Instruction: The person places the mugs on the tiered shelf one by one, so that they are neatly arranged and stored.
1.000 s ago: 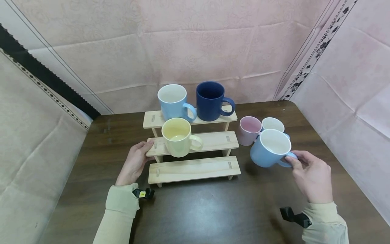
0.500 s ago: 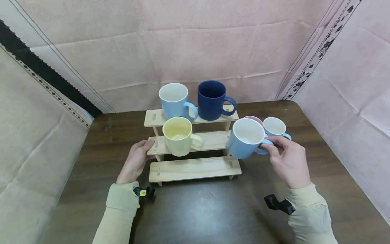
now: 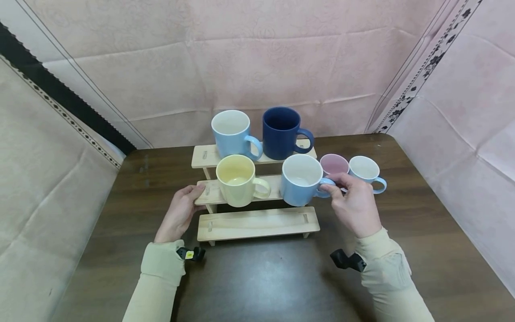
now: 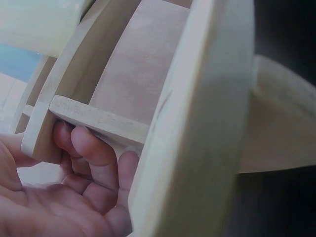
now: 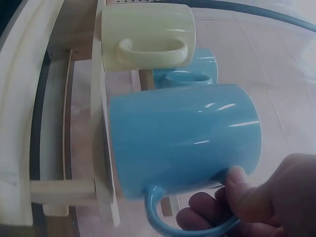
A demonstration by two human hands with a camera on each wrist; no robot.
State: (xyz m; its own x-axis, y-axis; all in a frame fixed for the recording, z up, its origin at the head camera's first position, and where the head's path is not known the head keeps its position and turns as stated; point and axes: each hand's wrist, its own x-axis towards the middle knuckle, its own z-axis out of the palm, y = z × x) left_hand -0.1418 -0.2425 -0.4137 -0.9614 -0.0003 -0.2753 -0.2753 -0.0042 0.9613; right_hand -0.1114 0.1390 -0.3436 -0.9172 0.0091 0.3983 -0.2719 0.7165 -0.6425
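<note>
Dark-brown table [image 3: 257,286] is carrying three-tier pale wooden rack [image 3: 257,223]. Left hand [image 3: 181,212] is gripping its middle shelf [image 3: 212,192]; right hand [image 3: 354,203] is pinching glossy light-blue cylindrical mug [image 3: 298,184] by handle [image 5: 154,195], body extending just left of grip.

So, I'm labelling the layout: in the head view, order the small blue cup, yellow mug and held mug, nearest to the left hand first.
1. Yellow mug, on the middle shelf.
2. Held mug, in the right hand.
3. Small blue cup, rightmost of all.

Passage over the near shelf [image 3: 257,223]
Yellow mug [image 3: 236,185] and held blue mug [image 3: 299,183] obstruct the middle shelf [image 3: 275,190], a narrow gap between.
</note>
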